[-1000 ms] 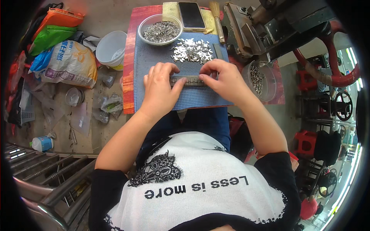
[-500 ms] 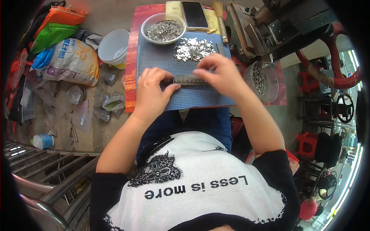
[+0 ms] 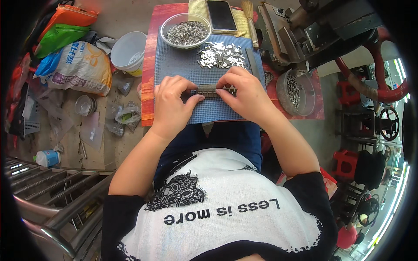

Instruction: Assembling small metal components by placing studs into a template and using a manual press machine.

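A narrow slotted metal bar (image 3: 209,90) lies crosswise on the blue ribbed mat (image 3: 174,111). My left hand (image 3: 172,100) grips its left end between thumb and fingers. At the other end, the thumb and fingertips of my right hand (image 3: 241,93) close on the bar; whether a small piece is between them I cannot make out. Just beyond the bar lies a loose pile of small shiny metal pieces (image 3: 220,55). A clear round bowl (image 3: 163,37) full of similar pieces stands at the mat's far left.
Behind the pile, a phone (image 3: 220,16) rests on a yellow cloth beside a brush (image 3: 250,24). A clear tub (image 3: 310,98) with metal pieces stands right, below a dark machine (image 3: 313,39). To the left are a white bucket (image 3: 126,50) and a stuffed sack (image 3: 80,69).
My right hand, blurred above the bar's right part before, has come down onto its right end. My left hand has stayed on the left end.
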Tool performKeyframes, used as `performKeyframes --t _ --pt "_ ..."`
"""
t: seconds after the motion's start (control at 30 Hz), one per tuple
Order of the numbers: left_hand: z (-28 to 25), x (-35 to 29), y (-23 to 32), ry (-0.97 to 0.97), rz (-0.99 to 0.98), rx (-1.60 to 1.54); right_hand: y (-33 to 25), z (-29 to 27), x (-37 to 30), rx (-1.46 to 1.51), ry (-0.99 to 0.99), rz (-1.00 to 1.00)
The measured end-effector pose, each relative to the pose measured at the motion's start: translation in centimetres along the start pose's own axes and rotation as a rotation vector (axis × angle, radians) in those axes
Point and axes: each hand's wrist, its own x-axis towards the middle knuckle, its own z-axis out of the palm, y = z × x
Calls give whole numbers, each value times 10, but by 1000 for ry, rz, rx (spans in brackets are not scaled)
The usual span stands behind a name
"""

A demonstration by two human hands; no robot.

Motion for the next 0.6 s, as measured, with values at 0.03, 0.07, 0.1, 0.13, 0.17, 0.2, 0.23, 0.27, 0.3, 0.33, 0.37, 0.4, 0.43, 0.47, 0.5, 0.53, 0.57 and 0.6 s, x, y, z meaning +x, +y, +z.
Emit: performKeyframes --t 0.03,0.07,0.1,0.13,0.17,0.2,0.23,0.27,0.3,0.33,0.37,0.4,0.43,0.47,0.5,0.53,0.57,0.6 --pt "0 0 0 0 1 17 0 1 1 -22 -7 14" --pt "1 -1 -1 0 1 16 0 1 3 -22 -7 14" --pt "2 -1 -2 -8 -14 11 -1 2 4 -27 -19 15" --pt "2 -1 -3 -17 -29 5 -1 1 5 -32 -31 17" --pt "2 -1 -3 -17 -27 3 -1 -1 7 -34 -30 18" --pt "3 0 -4 -24 -32 -4 -1 -5 8 4 -25 44" --pt "3 0 -4 -31 -37 -11 1 -9 8 41 -19 71" --pt "2 -1 -5 -28 -41 -9 5 -14 8 67 51 96" --pt "2 -2 -6 -20 -35 6 8 -17 7 45 123 205" --pt "2 -3 -7 -11 -29 22 12 -21 6 23 195 314" --pt "2 -3 -6 -11 -27 18 17 -28 2 -100 235 349" --pt "3 -2 -6 -11 -26 23 22 -29 0 -103 235 349" --pt "3 -2 -5 -11 -25 29 29 -26 -4 -332 247 376" --pt "3 -1 -4 -13 -22 29 38 -22 -9 -559 261 403" --pt "3 -1 -4 -14 -26 20 47 -15 -12 -584 294 365" --pt "4 -1 -4 -15 -30 12 54 -14 -13 -583 295 368" --pt "3 -2 -3 -16 -29 10 56 -14 -12 -530 315 385" --pt "2 -2 -2 2 -1 7 57 -16 -12 -477 335 402"
